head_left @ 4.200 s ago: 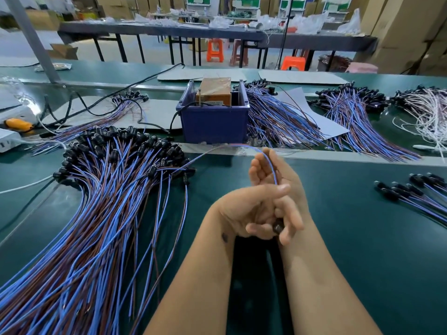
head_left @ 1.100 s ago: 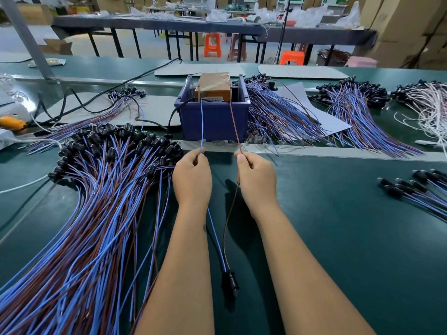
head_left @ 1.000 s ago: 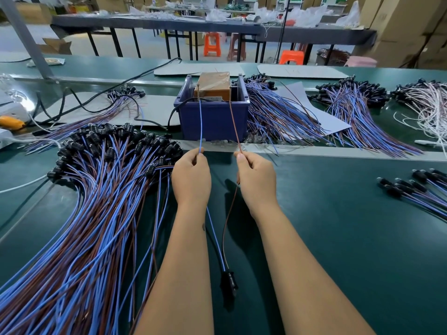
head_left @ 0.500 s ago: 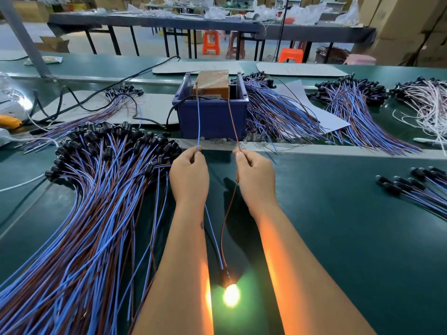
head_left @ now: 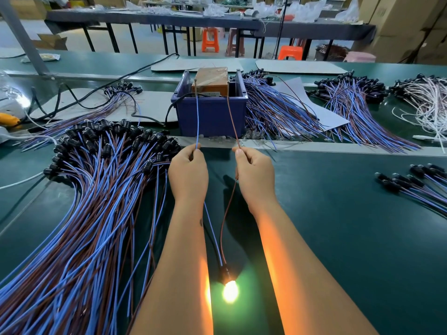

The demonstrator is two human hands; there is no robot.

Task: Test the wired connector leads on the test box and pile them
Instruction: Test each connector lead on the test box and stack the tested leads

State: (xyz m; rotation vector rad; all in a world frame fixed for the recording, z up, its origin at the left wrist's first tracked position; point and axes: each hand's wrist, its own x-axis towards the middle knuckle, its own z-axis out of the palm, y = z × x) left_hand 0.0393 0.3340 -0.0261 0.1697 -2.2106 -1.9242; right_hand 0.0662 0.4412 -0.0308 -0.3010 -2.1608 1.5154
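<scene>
Lit where a second ago it was dark, the lamp (head_left: 230, 291) at the near end of one lead glows yellow-white on the green desk (head_left: 338, 238), throwing orange light up the insides of both forearms; the hands have barely shifted since the light came on. From the lamp's black holder (head_left: 224, 274) a blue wire (head_left: 197, 117) and a brown wire (head_left: 231, 112) run away from the camera, between the wrists. The left hand (head_left: 188, 172) pinches the blue wire between thumb and curled fingers, and the right hand (head_left: 254, 175) pinches the brown wire the same way, the two hands level and a little apart. Beyond the fingertips each wire rises taut to the orange test box (head_left: 210, 81), which sits inside a dark blue bin (head_left: 210, 114) on the far side of a pale strip (head_left: 338, 147) crossing the desk; the blue tip meets a post at the box's left front corner, the brown one at its right. Left of the arms fans a large pile of blue and brown leads (head_left: 92, 213) with black holders at their far ends. A small group of leads (head_left: 411, 184) lies at the right edge, well clear of the hands. More bundles (head_left: 278, 112) spread right of the bin, with white leads (head_left: 430, 102) furthest right. Behind stand long dark tables (head_left: 169, 18), orange stools (head_left: 210, 39) and stacked cardboard cartons (head_left: 406, 22).
</scene>
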